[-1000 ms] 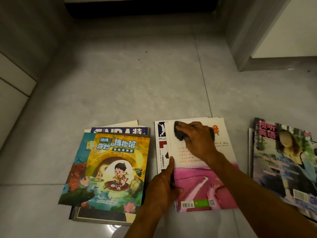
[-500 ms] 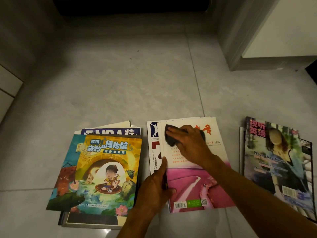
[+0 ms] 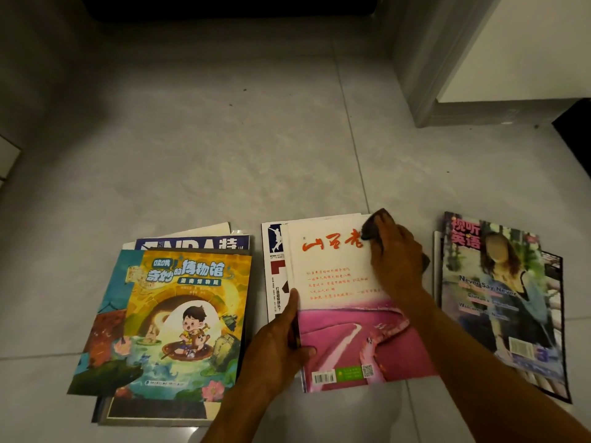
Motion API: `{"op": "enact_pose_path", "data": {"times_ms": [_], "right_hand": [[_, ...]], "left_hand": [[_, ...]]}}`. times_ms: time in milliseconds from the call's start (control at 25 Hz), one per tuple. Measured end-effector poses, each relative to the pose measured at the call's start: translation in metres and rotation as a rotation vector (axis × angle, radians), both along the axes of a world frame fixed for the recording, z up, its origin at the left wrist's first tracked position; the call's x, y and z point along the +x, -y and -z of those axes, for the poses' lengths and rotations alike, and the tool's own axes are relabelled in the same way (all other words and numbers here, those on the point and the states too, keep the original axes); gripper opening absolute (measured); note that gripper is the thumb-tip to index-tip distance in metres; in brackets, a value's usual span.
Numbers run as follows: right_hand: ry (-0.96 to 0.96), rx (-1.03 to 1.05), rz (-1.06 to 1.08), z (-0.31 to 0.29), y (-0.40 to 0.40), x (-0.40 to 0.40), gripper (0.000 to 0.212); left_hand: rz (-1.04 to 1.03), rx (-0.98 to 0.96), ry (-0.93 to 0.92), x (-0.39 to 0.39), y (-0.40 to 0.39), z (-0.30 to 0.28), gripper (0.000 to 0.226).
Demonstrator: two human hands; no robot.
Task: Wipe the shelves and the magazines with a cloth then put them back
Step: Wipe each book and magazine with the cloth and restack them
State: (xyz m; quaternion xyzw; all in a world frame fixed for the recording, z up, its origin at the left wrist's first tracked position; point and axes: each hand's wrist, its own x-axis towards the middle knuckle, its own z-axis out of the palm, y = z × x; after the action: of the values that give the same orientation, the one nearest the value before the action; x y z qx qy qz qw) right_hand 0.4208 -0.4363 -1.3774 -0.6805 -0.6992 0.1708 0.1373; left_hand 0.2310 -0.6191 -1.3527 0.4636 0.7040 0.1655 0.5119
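Three piles of magazines lie on the grey tiled floor. The middle pile is topped by a white and pink magazine (image 3: 339, 282) with red characters. My left hand (image 3: 281, 343) pins its lower left edge, thumb along the spine. My right hand (image 3: 396, 260) presses a dark cloth (image 3: 372, 225) onto the magazine's top right corner. The left pile carries a yellow cartoon magazine (image 3: 179, 318) on top. The right pile shows a cover with a woman (image 3: 502, 292).
A grey door frame (image 3: 425, 68) and white door stand at the back right. A dark gap (image 3: 230, 4) runs under furniture at the top. White panels (image 3: 6, 155) line the left edge. Bare floor tiles (image 3: 224, 139) stretch behind the piles.
My right hand has swept the cloth from the top left of the white and pink cover across to its top right corner, uncovering the red characters. My left hand stays put.
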Motion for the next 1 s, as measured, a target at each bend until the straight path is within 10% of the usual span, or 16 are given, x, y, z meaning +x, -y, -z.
{"op": "enact_pose_path", "data": {"times_ms": [240,440,720,920,1000], "right_hand": [[0.160,0.196,-0.764,0.005,0.069,-0.041,0.057],[0.120,0.091,-0.544,0.004,0.023,-0.077,0.057],[0.180,0.198,-0.868,0.006,0.158,-0.002,0.062],[0.070,0.043,-0.384,-0.004,0.142,-0.028,0.063],[0.108,0.069,-0.651,-0.002,0.203,-0.038,0.064]], "left_hand": [[-0.025,0.003,-0.009,0.003,-0.003,-0.006,0.101],[-0.061,-0.008,0.055,-0.001,0.001,-0.003,0.089],[-0.294,0.051,0.173,-0.008,-0.005,0.004,0.055],[-0.277,0.054,0.164,-0.003,-0.004,0.009,0.044],[-0.273,0.059,0.162,-0.005,-0.003,0.009,0.043]]}}
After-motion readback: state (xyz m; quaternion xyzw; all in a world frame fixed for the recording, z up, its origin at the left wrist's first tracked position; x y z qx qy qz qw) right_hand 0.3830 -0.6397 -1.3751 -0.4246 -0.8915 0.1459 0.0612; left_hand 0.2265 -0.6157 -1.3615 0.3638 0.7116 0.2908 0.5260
